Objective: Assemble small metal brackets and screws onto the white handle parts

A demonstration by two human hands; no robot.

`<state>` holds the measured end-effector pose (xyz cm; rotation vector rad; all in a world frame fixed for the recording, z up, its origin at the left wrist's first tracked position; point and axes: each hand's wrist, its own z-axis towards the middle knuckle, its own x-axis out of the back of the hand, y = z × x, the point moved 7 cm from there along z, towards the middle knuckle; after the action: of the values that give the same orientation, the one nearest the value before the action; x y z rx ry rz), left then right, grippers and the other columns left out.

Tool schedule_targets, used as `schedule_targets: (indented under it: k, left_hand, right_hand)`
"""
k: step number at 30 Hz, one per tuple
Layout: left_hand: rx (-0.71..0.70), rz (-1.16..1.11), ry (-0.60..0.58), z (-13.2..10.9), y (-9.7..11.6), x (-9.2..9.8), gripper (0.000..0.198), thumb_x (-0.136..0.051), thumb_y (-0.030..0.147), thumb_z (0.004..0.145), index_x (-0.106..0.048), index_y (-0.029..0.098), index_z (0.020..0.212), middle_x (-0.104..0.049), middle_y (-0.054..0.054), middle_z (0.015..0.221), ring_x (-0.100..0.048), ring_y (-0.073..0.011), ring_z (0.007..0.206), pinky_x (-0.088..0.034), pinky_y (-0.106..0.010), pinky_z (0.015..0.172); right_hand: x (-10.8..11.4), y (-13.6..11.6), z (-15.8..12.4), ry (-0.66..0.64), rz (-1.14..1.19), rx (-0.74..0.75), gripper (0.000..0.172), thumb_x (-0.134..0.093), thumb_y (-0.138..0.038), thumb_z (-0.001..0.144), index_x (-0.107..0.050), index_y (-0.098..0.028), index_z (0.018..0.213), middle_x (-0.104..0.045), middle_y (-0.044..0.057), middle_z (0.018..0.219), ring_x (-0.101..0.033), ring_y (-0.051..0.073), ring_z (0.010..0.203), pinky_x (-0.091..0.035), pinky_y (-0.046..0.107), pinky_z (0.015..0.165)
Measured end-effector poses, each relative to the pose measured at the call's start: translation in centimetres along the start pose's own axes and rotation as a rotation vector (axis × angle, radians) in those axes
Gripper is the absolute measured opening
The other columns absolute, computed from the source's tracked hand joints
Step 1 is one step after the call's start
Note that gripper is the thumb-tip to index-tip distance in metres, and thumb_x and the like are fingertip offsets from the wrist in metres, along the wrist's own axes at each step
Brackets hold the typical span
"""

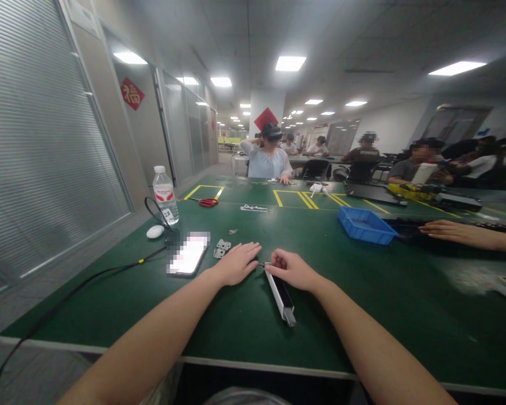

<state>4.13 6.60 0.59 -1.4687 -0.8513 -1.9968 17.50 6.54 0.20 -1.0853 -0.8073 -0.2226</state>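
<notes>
My left hand (236, 263) lies flat on the green table, its fingers stretched out and nothing visible in them. My right hand (294, 270) has curled fingers, with thumb and forefinger closed at the far end of a long, narrow white-and-black bar (279, 291). A grey block (289, 316) sticks out of the bar's near end. A small, thin metal piece (260, 264) shows between my left thumb and the right hand; which of them touches it, I cannot tell. Metal hinge-like plates (222, 248) rest just beyond my left hand.
A lit phone (189, 254), a white mouse-shaped object (155, 232), a water bottle (165, 197) and a black cable (96, 279) are on the left. Red-handled scissors (208, 202) lie farther back. On the right are a blue tray (365, 225) and another person's hand (455, 232).
</notes>
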Motion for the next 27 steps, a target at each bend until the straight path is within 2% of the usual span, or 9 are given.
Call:
schedule_targets:
  k: [3,10,14,18,27]
  left_hand:
    - [0.012,0.016,-0.066,0.2,-0.1,-1.0,0.048,-0.030,0.036,0.094,-0.030,0.017,0.138,-0.030,-0.010,0.145,-0.027,-0.0207,0.134,-0.021,-0.042,0.109]
    - [-0.034,0.023,-0.055,0.0,0.2,-0.5,0.042,-0.031,0.033,0.094,-0.045,0.017,0.129,-0.041,-0.010,0.139,-0.033,-0.0200,0.131,-0.020,-0.042,0.109]
    - [-0.035,0.014,0.003,-0.3,0.5,0.5,0.037,-0.034,0.028,0.092,-0.055,0.016,0.120,-0.053,-0.010,0.128,-0.046,-0.0203,0.119,-0.029,-0.039,0.105]
    - [-0.009,0.005,0.017,-0.6,0.6,1.0,0.034,-0.038,0.023,0.089,-0.060,0.015,0.114,-0.057,-0.010,0.120,-0.052,-0.0202,0.109,-0.039,-0.033,0.097]
    - [0.052,-0.027,0.006,-0.9,0.7,1.6,0.032,-0.037,0.017,0.088,-0.063,0.015,0.108,-0.058,-0.009,0.112,-0.053,-0.0190,0.104,-0.042,-0.029,0.094]
  right_hand:
    - [-0.1,0.1,0.1,0.003,-0.006,-0.002,0.026,-0.056,-0.043,0.077,-0.049,-0.018,0.076,-0.049,-0.004,0.064,-0.044,0.009,0.057,-0.034,0.021,0.052]
    - [0.0,0.2,0.1,0.013,-0.013,-0.010,0.026,-0.057,-0.043,0.077,-0.050,-0.018,0.076,-0.049,-0.004,0.064,-0.043,0.009,0.059,-0.035,0.021,0.053]
    - [0.0,0.0,0.1,0.002,-0.012,-0.011,0.025,-0.056,-0.043,0.078,-0.051,-0.018,0.077,-0.049,-0.004,0.064,-0.044,0.010,0.059,-0.035,0.021,0.053]
    - [0.1,0.0,0.0,-0.001,-0.003,-0.009,0.025,-0.056,-0.043,0.078,-0.050,-0.019,0.077,-0.049,-0.004,0.064,-0.044,0.009,0.059,-0.035,0.021,0.053]
    - [0.1,-0.1,0.0,-0.007,0.000,-0.016,0.025,-0.055,-0.042,0.079,-0.050,-0.018,0.077,-0.050,-0.003,0.065,-0.045,0.010,0.059,-0.035,0.021,0.052]
